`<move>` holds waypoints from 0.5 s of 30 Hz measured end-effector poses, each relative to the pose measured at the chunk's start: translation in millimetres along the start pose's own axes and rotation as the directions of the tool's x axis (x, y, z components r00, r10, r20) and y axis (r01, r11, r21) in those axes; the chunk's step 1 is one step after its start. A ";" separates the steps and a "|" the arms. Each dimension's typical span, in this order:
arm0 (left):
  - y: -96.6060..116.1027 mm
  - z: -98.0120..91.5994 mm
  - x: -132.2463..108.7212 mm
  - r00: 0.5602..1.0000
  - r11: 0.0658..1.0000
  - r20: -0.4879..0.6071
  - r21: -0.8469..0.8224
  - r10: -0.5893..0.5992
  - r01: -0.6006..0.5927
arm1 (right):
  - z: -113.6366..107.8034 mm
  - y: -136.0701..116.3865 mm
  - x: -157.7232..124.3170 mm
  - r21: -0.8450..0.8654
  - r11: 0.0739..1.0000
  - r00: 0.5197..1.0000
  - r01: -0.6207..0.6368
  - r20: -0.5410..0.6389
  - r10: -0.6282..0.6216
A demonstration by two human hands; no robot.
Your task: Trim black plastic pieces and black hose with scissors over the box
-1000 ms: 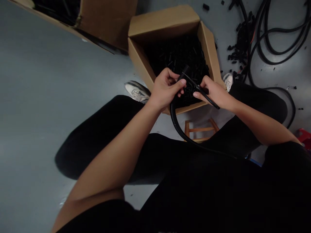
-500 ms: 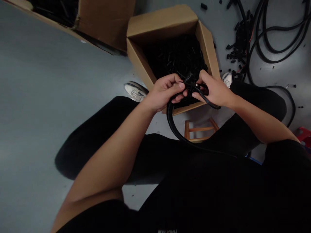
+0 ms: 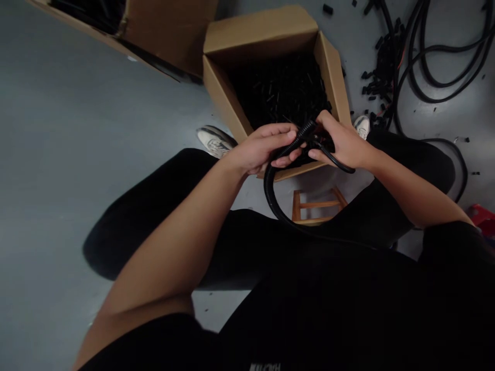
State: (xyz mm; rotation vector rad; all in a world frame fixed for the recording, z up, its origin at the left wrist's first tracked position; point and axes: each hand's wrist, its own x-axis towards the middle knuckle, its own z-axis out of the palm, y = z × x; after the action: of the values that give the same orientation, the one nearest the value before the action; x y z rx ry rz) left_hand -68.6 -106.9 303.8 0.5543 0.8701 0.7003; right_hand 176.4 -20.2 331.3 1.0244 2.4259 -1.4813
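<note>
My left hand point(image 3: 270, 147) is wrapped round a black corrugated hose point(image 3: 273, 198), near its cut-looking end over the open cardboard box point(image 3: 228, 98). From there the hose bends down and runs right across my lap. My right hand point(image 3: 340, 139) grips a black scissors-like cutter point(image 3: 336, 162) with a curved loop handle. Its jaws sit close beside the hose end; whether they touch it is hard to tell in the dark. Many short black hose pieces point(image 3: 286, 90) fill the box below both hands.
Another cardboard box point(image 3: 166, 36) with dark pieces stands at upper left. Loose black pieces point(image 3: 381, 72) and coiled black hose point(image 3: 433, 90) lie on the floor at right. A wooden stool point(image 3: 319, 205) shows beneath the box, and a red object point(image 3: 481, 219) at the right edge.
The hose end now reaches further up and right past my left fingers, showing a longer stretch. My right hand's cutter has shifted slightly below the hose end.
</note>
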 end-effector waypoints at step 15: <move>2.6 3.3 -1.3 0.992 0.985 -0.063 -0.130 0.107 -0.114 | -1.3 11.8 8.1 -0.093 0.989 0.993 -0.114 -0.024 0.112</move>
State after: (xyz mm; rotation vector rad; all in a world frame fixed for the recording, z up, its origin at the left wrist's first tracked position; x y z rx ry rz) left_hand -67.3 -106.7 308.0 0.4671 0.8417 0.8721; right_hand 177.7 -11.8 319.7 1.1398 2.3818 -1.3146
